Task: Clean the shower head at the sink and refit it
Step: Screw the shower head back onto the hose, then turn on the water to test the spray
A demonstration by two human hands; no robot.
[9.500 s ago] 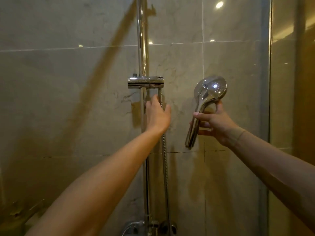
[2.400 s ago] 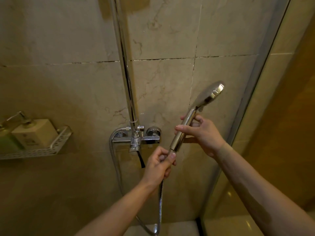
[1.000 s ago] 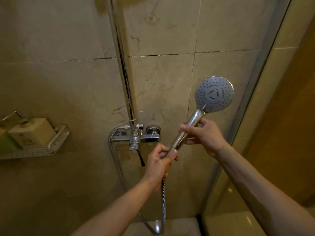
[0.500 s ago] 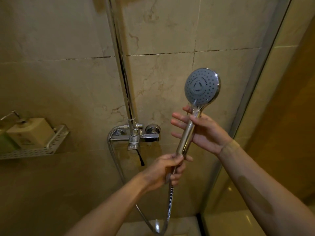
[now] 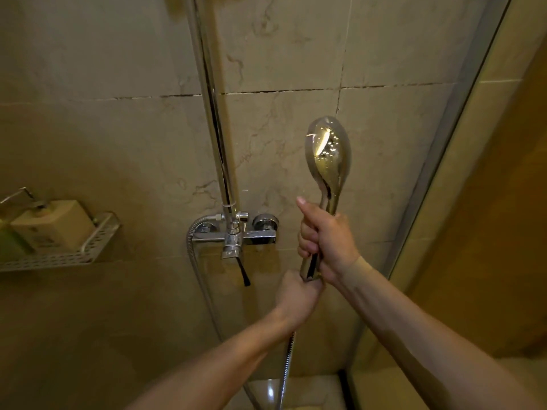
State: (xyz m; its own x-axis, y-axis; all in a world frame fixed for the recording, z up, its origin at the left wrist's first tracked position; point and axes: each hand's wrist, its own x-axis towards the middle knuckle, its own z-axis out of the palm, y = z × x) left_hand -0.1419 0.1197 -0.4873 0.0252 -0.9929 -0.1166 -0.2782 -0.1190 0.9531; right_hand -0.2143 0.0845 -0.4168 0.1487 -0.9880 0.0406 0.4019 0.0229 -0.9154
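On the left wall, a perforated wire shelf (image 5: pixel 74 255) is carrying a beige dispenser bottle (image 5: pixel 53 226), and the chrome mixer tap (image 5: pixel 235 236) is sitting at the foot of the riser pipe (image 5: pixel 220 137). Right of the tap, the left hand (image 5: pixel 296 297) is clenching around the top end of the hose (image 5: pixel 286 368), directly under the handle. Just above it, the right hand (image 5: pixel 328 244) is wrapping its fingers around the handle of the shower head (image 5: pixel 328 152), keeping it upright with the chrome back facing the camera.
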